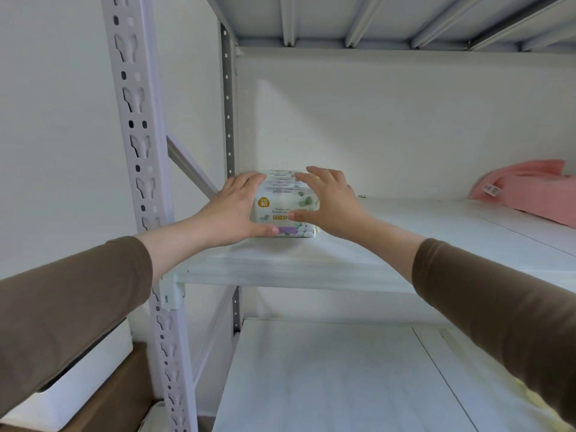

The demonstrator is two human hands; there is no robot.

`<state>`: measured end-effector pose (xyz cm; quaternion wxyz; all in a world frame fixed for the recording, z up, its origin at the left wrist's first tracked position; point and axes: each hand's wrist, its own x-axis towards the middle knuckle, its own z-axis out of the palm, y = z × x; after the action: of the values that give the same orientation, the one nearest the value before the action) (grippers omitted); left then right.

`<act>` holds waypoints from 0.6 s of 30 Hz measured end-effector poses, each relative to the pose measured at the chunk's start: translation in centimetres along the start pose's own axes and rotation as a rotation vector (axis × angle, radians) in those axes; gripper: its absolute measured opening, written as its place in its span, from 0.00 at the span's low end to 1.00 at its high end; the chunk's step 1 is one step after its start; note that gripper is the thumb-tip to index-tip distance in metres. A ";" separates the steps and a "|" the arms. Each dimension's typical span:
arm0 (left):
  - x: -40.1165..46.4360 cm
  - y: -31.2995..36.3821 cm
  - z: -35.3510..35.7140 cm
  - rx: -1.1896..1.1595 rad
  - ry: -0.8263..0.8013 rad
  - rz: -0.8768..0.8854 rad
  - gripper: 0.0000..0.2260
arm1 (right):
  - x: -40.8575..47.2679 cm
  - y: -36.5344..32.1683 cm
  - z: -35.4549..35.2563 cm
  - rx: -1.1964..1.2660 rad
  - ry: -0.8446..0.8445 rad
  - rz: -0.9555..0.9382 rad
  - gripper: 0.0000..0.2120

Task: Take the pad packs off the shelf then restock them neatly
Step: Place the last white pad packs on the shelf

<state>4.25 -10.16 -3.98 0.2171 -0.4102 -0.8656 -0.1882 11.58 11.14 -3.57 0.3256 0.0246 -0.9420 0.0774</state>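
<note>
A row of white pad packs (280, 210) with green leaf print and a purple strip stands on the middle shelf (311, 263), at its left end near the back wall. My left hand (232, 212) presses against the left side of the packs, thumb under the front edge. My right hand (327, 202) clasps the right side, thumb across the front pack and fingers over the top. Both hands squeeze the row between them. The rear packs are mostly hidden behind the front one.
A pink folded item (530, 190) with a white tag lies at the shelf's right end. The grey perforated upright (140, 157) stands at the left. A lower shelf (327, 378) runs beneath. White and brown boxes (90, 381) sit at the bottom left.
</note>
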 end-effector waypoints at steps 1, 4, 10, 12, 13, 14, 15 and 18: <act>-0.3 0.1 0.0 0.003 0.030 0.029 0.49 | -0.6 -0.3 0.0 -0.017 0.035 -0.011 0.39; -1.3 0.4 0.3 -0.005 0.093 0.090 0.47 | -2.7 -1.0 0.2 -0.040 0.125 -0.024 0.36; -5.9 1.1 1.7 0.037 0.115 0.177 0.41 | -8.3 -2.3 0.0 -0.051 0.206 -0.092 0.27; -7.9 1.6 2.1 0.060 0.116 0.204 0.39 | -10.3 -2.6 0.0 -0.070 0.189 -0.122 0.25; -8.9 1.9 2.3 0.068 0.118 0.212 0.39 | -11.3 -2.8 -0.1 -0.073 0.176 -0.132 0.25; -9.9 2.3 2.5 0.071 0.119 0.215 0.38 | -12.3 -2.9 -0.2 -0.073 0.163 -0.139 0.25; -10.9 2.7 2.6 0.070 0.116 0.216 0.37 | -13.3 -3.0 -0.2 -0.072 0.154 -0.146 0.25; -14.0 4.5 3.4 0.073 0.110 0.220 0.36 | -16.6 -3.1 -0.1 -0.068 0.110 -0.161 0.26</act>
<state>15.06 -14.61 -13.59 0.2983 -0.4834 -0.8085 -0.1536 25.01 8.01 -13.33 0.3825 0.0852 -0.9198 0.0202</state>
